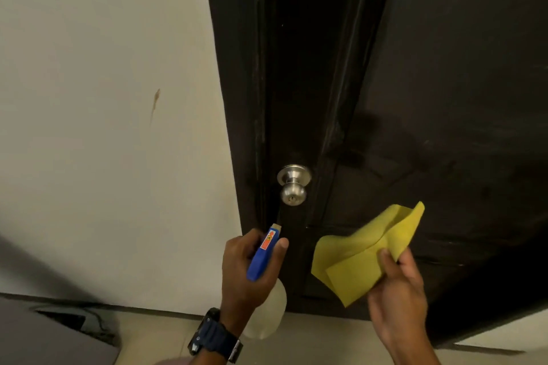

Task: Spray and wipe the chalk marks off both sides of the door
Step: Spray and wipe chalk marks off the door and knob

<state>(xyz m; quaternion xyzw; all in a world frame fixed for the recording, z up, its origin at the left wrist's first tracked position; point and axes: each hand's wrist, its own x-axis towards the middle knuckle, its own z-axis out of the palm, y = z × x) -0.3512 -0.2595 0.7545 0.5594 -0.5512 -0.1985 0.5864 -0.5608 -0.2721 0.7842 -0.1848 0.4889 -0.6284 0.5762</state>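
**Door Cleaning: Bottle and Cloth Held Ready at the Knob**

Before the dark brown panelled wooden door, two tools are held ready at knob height. A translucent plastic spray bottle with a blue trigger head is gripped by the left hand, whose fingers are curled round the head and neck, with the thumb laid along the side. The nozzle is pointed toward the door edge just below the round brushed-metal door knob. A soft yellow cleaning cloth is pinched at one lower corner between the thumb and fingers of the right hand; the rest hangs loosely folded, apart from the door.

Handling is judged as follows. The bottle is rigid and probably light to moderate, depending on fill, which cannot be read. It is best held at the neck, so that the trigger can be reached. The cloth is limp and light; it should be bunched in the palm before wiping, as a corner hold gives little pressure. Faint pale smears are seen on the panel right of the knob; whether these are chalk cannot be told.

Count: one door, one knob, one spray bottle, one cloth, two hands. One dark wristwatch is worn on the left wrist. A cream painted wall stands left of the door.
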